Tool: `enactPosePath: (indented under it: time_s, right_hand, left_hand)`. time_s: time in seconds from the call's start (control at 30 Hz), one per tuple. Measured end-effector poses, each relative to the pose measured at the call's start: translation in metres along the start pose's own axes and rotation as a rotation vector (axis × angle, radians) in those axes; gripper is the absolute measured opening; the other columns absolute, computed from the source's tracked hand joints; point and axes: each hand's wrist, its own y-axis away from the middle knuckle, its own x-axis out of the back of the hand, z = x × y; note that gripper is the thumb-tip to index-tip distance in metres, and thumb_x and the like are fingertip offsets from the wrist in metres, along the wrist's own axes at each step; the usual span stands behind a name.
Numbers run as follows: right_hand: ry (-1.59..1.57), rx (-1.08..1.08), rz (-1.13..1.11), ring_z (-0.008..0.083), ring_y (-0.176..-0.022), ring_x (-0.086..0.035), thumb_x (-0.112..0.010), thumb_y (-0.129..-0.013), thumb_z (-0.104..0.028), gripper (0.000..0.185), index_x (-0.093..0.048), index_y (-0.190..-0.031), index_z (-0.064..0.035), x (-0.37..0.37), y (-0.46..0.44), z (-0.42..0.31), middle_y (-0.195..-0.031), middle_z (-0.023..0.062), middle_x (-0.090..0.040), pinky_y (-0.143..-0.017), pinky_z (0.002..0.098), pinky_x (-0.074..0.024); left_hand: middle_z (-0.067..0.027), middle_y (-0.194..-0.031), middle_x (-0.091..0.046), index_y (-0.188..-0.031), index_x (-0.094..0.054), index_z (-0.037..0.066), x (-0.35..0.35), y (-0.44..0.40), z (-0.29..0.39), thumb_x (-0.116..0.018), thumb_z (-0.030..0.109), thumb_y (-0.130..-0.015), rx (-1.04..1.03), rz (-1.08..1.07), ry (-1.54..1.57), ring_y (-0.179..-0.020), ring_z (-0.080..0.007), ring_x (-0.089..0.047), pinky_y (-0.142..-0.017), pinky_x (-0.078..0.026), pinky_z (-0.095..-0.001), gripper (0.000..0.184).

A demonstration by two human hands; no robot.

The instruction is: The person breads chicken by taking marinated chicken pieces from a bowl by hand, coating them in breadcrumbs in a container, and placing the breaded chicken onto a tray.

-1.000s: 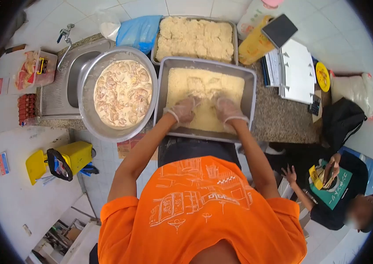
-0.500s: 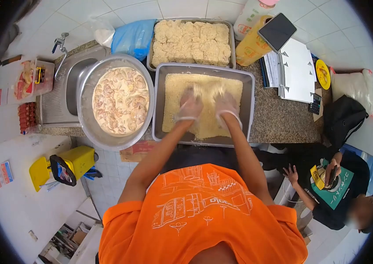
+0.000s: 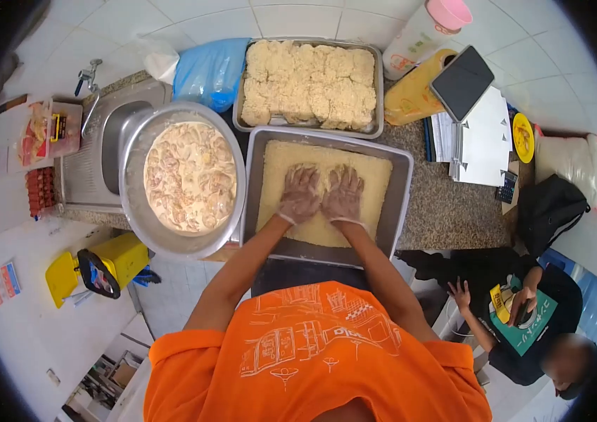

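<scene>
A grey rectangular tub [image 3: 400, 190] holds a bed of pale crumbs [image 3: 281, 155]. Both hands wear clear gloves and lie side by side, palms down, on the crumbs. My left hand [image 3: 300, 195] has its fingers spread, pointing to the tub's far side. Just to its right, my right hand [image 3: 344, 195] lies flat in the same way. Whether anything is under the palms is hidden. A round metal bowl [image 3: 129, 204] of raw pieces in creamy batter stands left of the tub. Behind the tub, a metal tray [image 3: 380, 105] holds crumb-coated pieces.
A sink [image 3: 112, 155] and egg trays [image 3: 41, 191] are at left. A blue bag [image 3: 210, 70] lies behind the bowl. A phone [image 3: 461, 83], yellow container [image 3: 411, 102] and binder [image 3: 485, 141] stand right. Another person [image 3: 544, 323] is at lower right, near a black bag [image 3: 551, 204].
My hands were apart and moving in the crumbs; now they are closer together and flat on them. The pieces seen between them earlier no longer show. The camera view has shifted slightly.
</scene>
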Motion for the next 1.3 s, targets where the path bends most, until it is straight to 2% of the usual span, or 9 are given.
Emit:
enactPosePath:
  time_s: [0.13, 0.27, 0.4, 0.53, 0.67, 0.77, 0.87, 1.07, 1.3]
  right_hand:
    - [-0.087, 0.058, -0.042, 0.0388, -0.136, -0.015, -0.046, -0.085, -0.035, 0.066, -0.024, -0.142, -0.0088, -0.006, -0.028, 0.014, -0.148, 0.0211, -0.016, -0.110, 0.0522, -0.0055]
    - [-0.064, 0.187, -0.366, 0.0334, -0.127, -0.038, -0.048, -0.088, -0.033, 0.055, -0.038, -0.134, -0.0049, 0.057, -0.031, 0.038, -0.137, 0.0209, -0.039, -0.106, 0.0380, -0.0298]
    - [-0.132, -0.007, -0.163, 0.0316, -0.120, -0.046, -0.062, -0.080, -0.031, 0.054, -0.049, -0.125, -0.0030, 0.030, -0.011, 0.062, -0.129, 0.0215, -0.048, -0.100, 0.0354, -0.0376]
    - [-0.421, -0.040, -0.027, 0.0313, -0.120, -0.047, -0.070, -0.073, -0.027, 0.054, -0.055, -0.119, -0.0031, 0.048, 0.031, 0.054, -0.128, 0.0204, -0.050, -0.101, 0.0361, -0.0371]
    - [-0.442, 0.033, 0.098, 0.0324, -0.116, -0.049, -0.073, -0.067, -0.017, 0.051, -0.058, -0.115, -0.0047, 0.071, 0.075, 0.050, -0.125, 0.0192, -0.052, -0.098, 0.0375, -0.0393]
    - [-0.421, 0.313, 0.404, 0.0366, -0.092, -0.060, -0.058, -0.066, -0.007, 0.042, -0.063, -0.108, -0.0065, 0.101, 0.100, 0.046, -0.099, 0.0214, -0.063, -0.085, 0.0399, -0.0462]
    - [-0.331, 0.197, 0.337, 0.0370, -0.090, -0.060, -0.059, -0.066, -0.005, 0.045, -0.061, -0.111, -0.0056, 0.076, 0.082, 0.046, -0.095, 0.0234, -0.062, -0.083, 0.0399, -0.0472]
    - [-0.199, 0.162, 0.170, 0.0363, -0.090, -0.056, -0.066, -0.067, -0.015, 0.052, -0.056, -0.118, -0.0080, 0.159, 0.046, 0.019, -0.095, 0.0229, -0.059, -0.083, 0.0421, -0.0451]
    - [-0.227, 0.322, 0.271, 0.0359, -0.091, -0.055, -0.065, -0.071, -0.018, 0.052, -0.054, -0.121, -0.0107, 0.226, -0.064, 0.013, -0.101, 0.0200, -0.059, -0.084, 0.0414, -0.0447]
  left_hand:
    - [-0.0193, -0.147, -0.020, -0.138, -0.030, 0.000, 0.030, -0.024, -0.008, -0.044, 0.038, -0.084, 0.024, -0.223, 0.066, -0.136, -0.0378, -0.015, -0.111, -0.008, -0.0506, 0.067]
    - [-0.0193, -0.142, -0.031, -0.136, -0.034, 0.005, 0.044, -0.036, -0.037, -0.047, 0.035, -0.084, 0.025, -0.426, 0.060, -0.131, -0.0343, -0.030, -0.108, -0.021, -0.0446, 0.062]
    - [-0.0224, -0.132, -0.043, -0.130, -0.041, 0.001, 0.085, -0.026, -0.035, -0.059, 0.033, -0.080, 0.313, -0.783, 0.133, -0.118, -0.0317, -0.047, -0.100, -0.035, -0.0376, 0.062]
    - [-0.0211, -0.109, -0.057, -0.117, -0.055, 0.008, 0.071, 0.020, -0.028, -0.061, 0.013, -0.073, 0.068, -0.066, 0.258, -0.101, -0.0340, -0.056, -0.085, -0.044, -0.0413, 0.044]
    - [-0.0187, -0.091, -0.059, -0.117, -0.055, 0.009, 0.124, 0.052, 0.002, -0.060, 0.017, -0.079, -0.162, 0.132, 0.270, -0.085, -0.0360, -0.058, -0.079, -0.046, -0.0414, 0.038]
    - [-0.0171, -0.086, -0.059, -0.116, -0.057, 0.011, 0.145, 0.066, 0.017, -0.058, 0.012, -0.075, -0.331, 0.386, 0.420, -0.079, -0.0359, -0.058, -0.073, -0.048, -0.0400, 0.041]
    - [-0.0183, -0.088, -0.060, -0.114, -0.059, 0.012, 0.133, 0.043, 0.019, -0.057, 0.013, -0.076, -0.017, 0.016, 0.329, -0.078, -0.0362, -0.059, -0.073, -0.048, -0.0411, 0.038]
    - [-0.0188, -0.095, -0.062, -0.112, -0.061, 0.011, 0.163, 0.015, 0.004, -0.061, 0.019, -0.077, -0.227, 0.374, 0.153, -0.089, -0.0357, -0.059, -0.083, -0.047, -0.0404, 0.036]
    - [-0.0175, -0.112, -0.055, -0.121, -0.055, 0.013, 0.232, -0.087, -0.054, -0.062, 0.024, -0.076, -0.078, 0.104, 0.337, -0.108, -0.0337, -0.048, -0.096, -0.039, -0.0396, 0.047]
